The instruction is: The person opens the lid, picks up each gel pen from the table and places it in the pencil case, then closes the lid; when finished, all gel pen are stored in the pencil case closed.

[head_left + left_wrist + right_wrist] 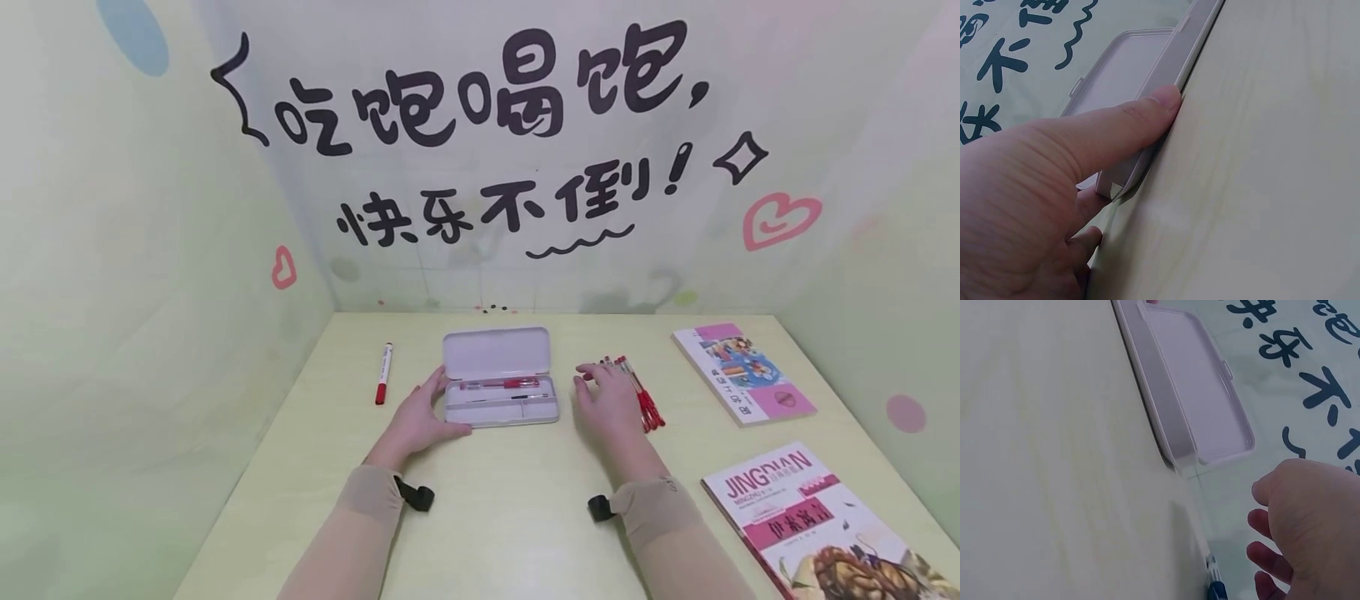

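Pale table (510,508): left fingers (433,382) grip open pencil case (497,354); right fingers (1271,561) loosely bent near red pens (647,401)

2 books (744,373) (821,521), black-lettered backdrop (465,167), 2 pink hearts (782,222) (283,268)

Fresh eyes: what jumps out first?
Probably the big black Chinese lettering on the pale wall. Below, on the light wood-grain table, an open pale-lilac pencil case, gripped by the left hand. Slim red-and-clear pens lie right of the case, by the right hand.
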A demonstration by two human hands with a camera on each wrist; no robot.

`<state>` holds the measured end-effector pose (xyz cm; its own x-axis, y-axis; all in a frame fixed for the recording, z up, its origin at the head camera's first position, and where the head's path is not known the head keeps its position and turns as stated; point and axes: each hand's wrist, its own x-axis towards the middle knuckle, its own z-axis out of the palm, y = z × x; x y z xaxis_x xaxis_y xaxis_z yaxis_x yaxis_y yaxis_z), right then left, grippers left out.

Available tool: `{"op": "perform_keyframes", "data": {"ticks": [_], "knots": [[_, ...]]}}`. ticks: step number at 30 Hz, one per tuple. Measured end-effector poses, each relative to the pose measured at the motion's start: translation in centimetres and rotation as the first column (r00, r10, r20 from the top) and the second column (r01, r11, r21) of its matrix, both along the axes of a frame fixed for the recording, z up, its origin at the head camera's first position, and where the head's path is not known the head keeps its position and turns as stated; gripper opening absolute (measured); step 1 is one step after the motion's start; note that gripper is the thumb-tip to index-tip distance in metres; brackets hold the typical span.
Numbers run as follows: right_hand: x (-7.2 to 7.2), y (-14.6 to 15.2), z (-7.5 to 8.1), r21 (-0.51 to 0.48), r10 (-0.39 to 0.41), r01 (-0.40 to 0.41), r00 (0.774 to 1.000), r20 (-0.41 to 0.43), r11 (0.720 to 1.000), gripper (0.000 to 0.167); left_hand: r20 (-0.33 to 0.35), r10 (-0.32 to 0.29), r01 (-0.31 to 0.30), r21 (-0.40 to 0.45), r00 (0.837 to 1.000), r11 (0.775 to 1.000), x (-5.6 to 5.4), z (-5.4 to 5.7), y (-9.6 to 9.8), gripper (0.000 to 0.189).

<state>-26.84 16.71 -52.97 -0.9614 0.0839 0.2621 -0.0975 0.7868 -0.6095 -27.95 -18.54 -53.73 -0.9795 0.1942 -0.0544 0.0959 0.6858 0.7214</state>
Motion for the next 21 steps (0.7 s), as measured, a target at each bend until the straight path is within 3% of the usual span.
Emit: {"op": "perform_keyframes", "data": {"ticks": [11, 21], "knots": [[1.0, 3.6, 0.4, -0.004, -0.179, 0.179, 0.984, 0.008, 0.984, 0.040, 0.002, -0.008, 0.008, 0.011, 1.000, 1.000, 0.0, -0.4, 0.0, 0.135], [1.3, 5.1, 0.5, 0.030, -0.282, 0.280, 0.957, 0.075, 0.960, 0.044, 0.004, -0.005, 0.005, 0.008, 1.000, 1.000, 0.1, 0.0, -0.1, 0.133]]}}
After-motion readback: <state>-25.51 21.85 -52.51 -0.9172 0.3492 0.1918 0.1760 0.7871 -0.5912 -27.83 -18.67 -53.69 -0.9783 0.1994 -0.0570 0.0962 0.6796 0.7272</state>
